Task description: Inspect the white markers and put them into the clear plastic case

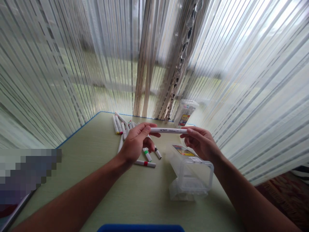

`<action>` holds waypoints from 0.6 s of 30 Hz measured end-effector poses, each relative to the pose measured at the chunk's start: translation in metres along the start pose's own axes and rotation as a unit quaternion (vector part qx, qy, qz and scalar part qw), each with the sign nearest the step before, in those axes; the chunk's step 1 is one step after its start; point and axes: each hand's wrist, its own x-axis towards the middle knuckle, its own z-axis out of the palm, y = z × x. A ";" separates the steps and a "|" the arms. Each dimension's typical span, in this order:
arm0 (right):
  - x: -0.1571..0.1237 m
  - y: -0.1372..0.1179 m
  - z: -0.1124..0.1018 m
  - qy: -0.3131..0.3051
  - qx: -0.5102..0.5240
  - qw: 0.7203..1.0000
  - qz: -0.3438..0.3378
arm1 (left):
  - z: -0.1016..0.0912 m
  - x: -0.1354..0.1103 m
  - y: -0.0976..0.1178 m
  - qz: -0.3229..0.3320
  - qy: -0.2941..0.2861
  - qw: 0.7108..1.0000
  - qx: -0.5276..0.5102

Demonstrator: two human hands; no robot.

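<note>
A white marker (169, 130) with dark print on its barrel is stretched level between my two hands, above the table. My left hand (136, 140) pinches one end between thumb and fingers. The opposite end sits in the closed fingertips of my right hand (199, 140). Below and behind my left hand lies a loose pile of white markers (123, 130), partly hidden by it. Nearer ones show a green band (146, 154), a dark band (158, 153) and a red band (145, 163). Under my right hand a clear plastic case (193, 175) lies on its side, its open end towards me.
Another clear case (185, 112) with a label stands upright at the table's far edge. The pale green table (96, 174) has a blue rim. Striped string curtains (108, 58) hang behind it. A blue edge (141, 228) shows at the bottom, and a pixelated patch covers the lower left.
</note>
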 end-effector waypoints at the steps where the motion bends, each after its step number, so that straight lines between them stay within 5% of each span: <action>1: 0.000 0.000 0.000 0.005 -0.001 1.000 -0.002 | 0.000 0.000 0.000 0.002 0.003 1.000 0.004; 18: 0.000 0.000 0.002 0.039 -0.012 0.999 -0.028 | -0.004 0.003 -0.005 0.041 0.030 0.997 0.064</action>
